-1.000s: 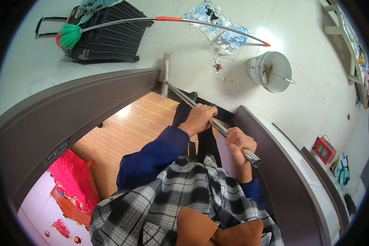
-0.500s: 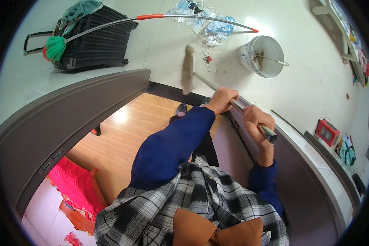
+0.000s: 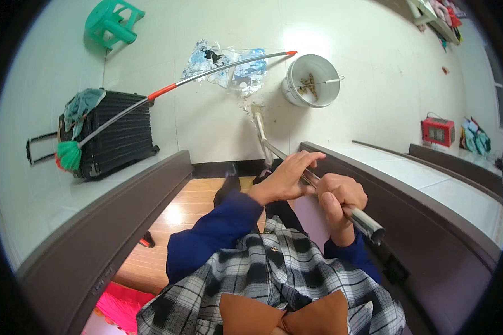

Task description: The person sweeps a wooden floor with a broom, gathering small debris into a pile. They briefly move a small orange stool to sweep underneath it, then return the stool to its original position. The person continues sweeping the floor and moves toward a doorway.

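A broom slants across the doorway, its pale, narrow head [image 3: 261, 131] on the tiled floor near the threshold. My right hand [image 3: 342, 198] is wrapped round the metal handle [image 3: 366, 222] close to its hollow upper end. Lower along the handle rests my left hand [image 3: 289, 174], with its fingers stretched out and loosened; the handle passes between its thumb and fingers. Crumbs of debris [image 3: 246, 103] lie by the broom head, below crumpled blue-and-white plastic sheets [image 3: 248, 72]. To their right stands a white bucket [image 3: 296, 92] with a wire handle and brownish bits inside.
A long pole [image 3: 207, 72] with a green brush [image 3: 69, 154] leans over a black suitcase [image 3: 123, 125]. Behind it is a green stool [image 3: 103, 22]. Brown door frames [image 3: 151, 192] flank me on both sides. A red box-shaped device [image 3: 439, 131] stands at the right.
The broom head has swung and come nearer the threshold. My left hand has loosened its fingers from the handle; both hands are lower in view. My view has shifted, showing the green stool.
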Demonstrator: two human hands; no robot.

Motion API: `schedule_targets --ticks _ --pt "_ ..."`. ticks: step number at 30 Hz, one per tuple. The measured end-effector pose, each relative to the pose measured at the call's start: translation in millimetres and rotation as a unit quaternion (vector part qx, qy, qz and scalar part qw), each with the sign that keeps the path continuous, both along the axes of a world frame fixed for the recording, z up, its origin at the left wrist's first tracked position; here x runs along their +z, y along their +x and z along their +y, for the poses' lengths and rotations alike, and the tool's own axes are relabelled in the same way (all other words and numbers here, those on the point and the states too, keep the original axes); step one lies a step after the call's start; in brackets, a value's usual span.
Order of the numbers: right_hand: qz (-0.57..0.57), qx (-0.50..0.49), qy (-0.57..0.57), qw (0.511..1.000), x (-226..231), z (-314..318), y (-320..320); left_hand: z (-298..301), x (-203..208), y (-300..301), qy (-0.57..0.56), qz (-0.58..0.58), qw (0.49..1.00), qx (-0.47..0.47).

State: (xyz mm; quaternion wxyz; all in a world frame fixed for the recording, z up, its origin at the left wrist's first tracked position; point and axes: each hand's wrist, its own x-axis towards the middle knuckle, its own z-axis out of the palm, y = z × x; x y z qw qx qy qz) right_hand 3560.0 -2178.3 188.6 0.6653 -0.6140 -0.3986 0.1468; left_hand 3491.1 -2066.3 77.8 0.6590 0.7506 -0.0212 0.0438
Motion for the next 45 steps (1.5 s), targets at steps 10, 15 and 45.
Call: schedule_targets --ticks 10,15,45 --pt "0.121 -0.251 -0.112 0.954 -70.9 64.1 -41.4 86.4 95.4 29.0 -0.102 -0.180 0.974 -0.093" --pt "0.030 -0.190 -0.260 0.946 -163.9 103.8 -30.6 126.9 21.4 6.8 -0.134 -0.015 0.990 -0.032" --pt "-0.162 -0.474 -0.201 0.842 -146.0 52.1 68.7 87.0 93.7 115.2 -0.108 -0.209 0.924 -0.301"
